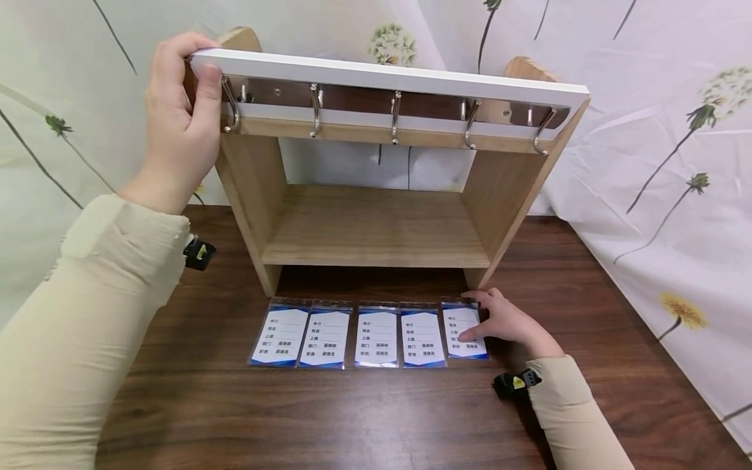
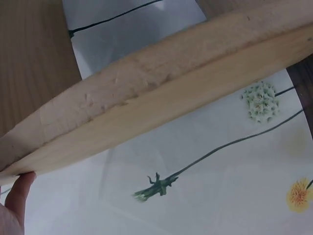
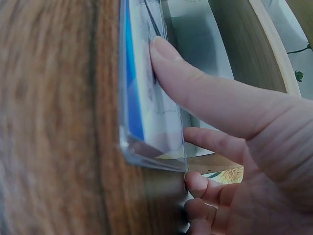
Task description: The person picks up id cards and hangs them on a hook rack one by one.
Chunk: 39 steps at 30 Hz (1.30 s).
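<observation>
Badge, rightmost of five, just before the shelf's right foot, long axis pointing shelfward; right hand nearest, fingers spread, thumb resting on its face; left hand gripping up at the shelf's top left corner.

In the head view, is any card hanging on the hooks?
No, all five hooks are bare, and the five cards are in a row below, in front of the rack.
</observation>
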Each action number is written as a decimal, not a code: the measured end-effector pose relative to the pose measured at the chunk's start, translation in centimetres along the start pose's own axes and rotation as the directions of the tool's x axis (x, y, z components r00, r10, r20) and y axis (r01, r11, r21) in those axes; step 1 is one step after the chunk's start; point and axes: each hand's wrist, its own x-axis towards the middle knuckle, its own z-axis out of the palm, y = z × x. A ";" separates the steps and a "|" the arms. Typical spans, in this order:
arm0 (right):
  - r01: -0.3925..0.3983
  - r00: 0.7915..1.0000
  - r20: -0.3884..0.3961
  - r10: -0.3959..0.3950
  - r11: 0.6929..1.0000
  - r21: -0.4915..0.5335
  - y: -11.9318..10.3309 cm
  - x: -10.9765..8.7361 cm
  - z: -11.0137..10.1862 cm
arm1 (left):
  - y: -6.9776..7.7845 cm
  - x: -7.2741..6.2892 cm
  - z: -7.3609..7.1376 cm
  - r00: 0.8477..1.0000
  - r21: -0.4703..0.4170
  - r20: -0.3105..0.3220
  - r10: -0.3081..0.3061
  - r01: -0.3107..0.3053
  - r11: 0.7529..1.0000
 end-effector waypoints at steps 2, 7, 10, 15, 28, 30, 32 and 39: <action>0.000 1.000 0.001 0.000 1.000 0.006 -0.1 0.0 0.1 | 0.0 0.0 -0.1 1.000 0.009 0.003 0.001 -0.001 1.000; -0.001 1.000 0.011 0.001 1.000 0.015 -0.2 -0.1 0.2 | 0.0 0.0 -0.1 1.000 0.036 0.007 0.010 -0.010 0.999; -0.003 1.000 0.013 0.003 1.000 0.014 -0.2 -0.2 0.2 | -0.1 0.0 -0.1 1.000 0.041 0.009 0.016 -0.016 0.999; -0.009 1.000 0.004 0.009 1.000 -0.002 -0.2 -0.1 0.4 | -0.2 -0.1 -0.2 1.000 0.054 0.014 0.018 -0.019 0.998; 0.003 1.000 0.013 -0.002 1.000 -0.026 -0.5 -0.2 0.3 | -0.2 -0.1 -0.3 1.000 0.025 0.010 0.020 -0.021 0.999; 0.006 1.000 0.013 -0.006 1.000 -0.012 -0.5 -0.2 0.3 | -0.2 -0.1 -0.3 1.000 0.028 0.011 0.022 -0.022 0.999; 0.010 1.000 0.010 -0.011 1.000 0.006 -0.5 -0.2 0.3 | -0.2 -0.1 -0.2 1.000 0.038 0.014 0.024 -0.025 0.999; -0.008 1.000 0.013 0.008 1.000 0.006 -0.8 -0.3 0.1 | 0.0 0.1 -0.1 1.000 0.049 0.015 0.027 -0.027 0.998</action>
